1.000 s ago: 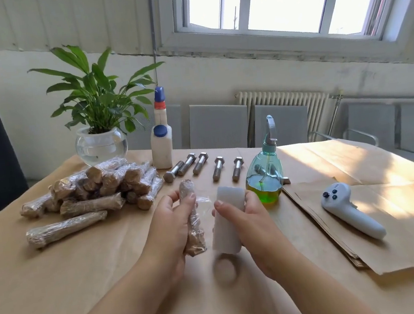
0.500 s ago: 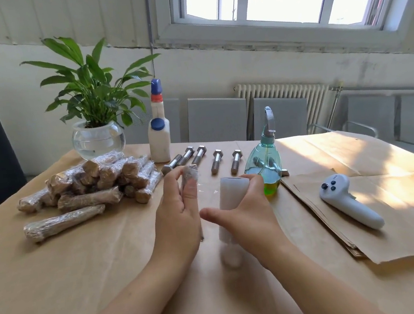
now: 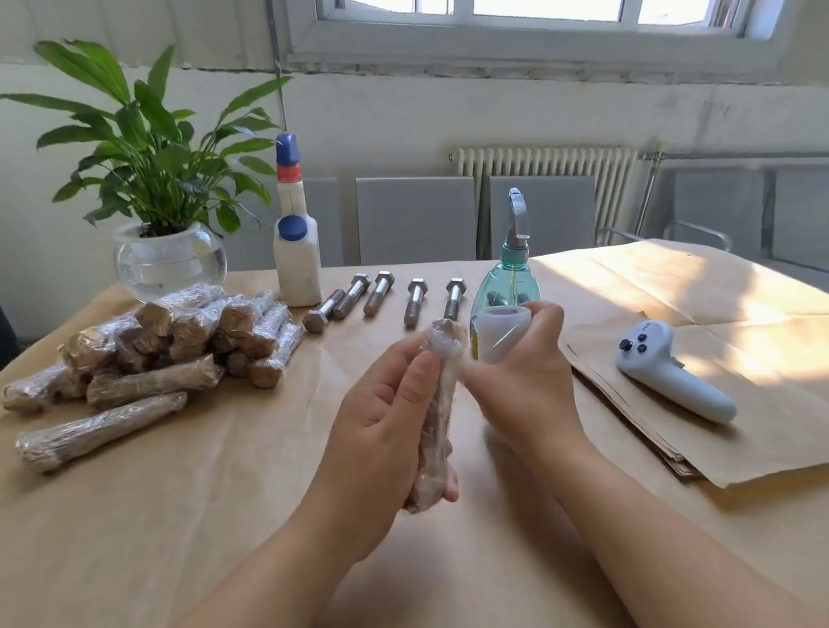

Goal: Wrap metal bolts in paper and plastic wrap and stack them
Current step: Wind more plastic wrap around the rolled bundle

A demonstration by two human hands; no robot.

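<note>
Head view: beyond the fingers, five bare bolts (image 3: 378, 294) are lying in a row on the worktop (image 3: 176, 506), with a spray bottle (image 3: 511, 282) partly hidden behind the wrap roll (image 3: 503, 335). A wrapped pile (image 3: 157, 343) is sitting far left, a controller (image 3: 670, 377) right. The left hand (image 3: 390, 435) is gripping a wrapped bolt (image 3: 437, 414), tilted, glossy with film; the right hand (image 3: 523, 379) is curling round the roll beside it.

You are looking at silver bolts (image 3: 416, 301), a teal spray bottle (image 3: 507, 287), a white blue-capped glue bottle (image 3: 296, 255) and brown paper (image 3: 754, 409).
</note>
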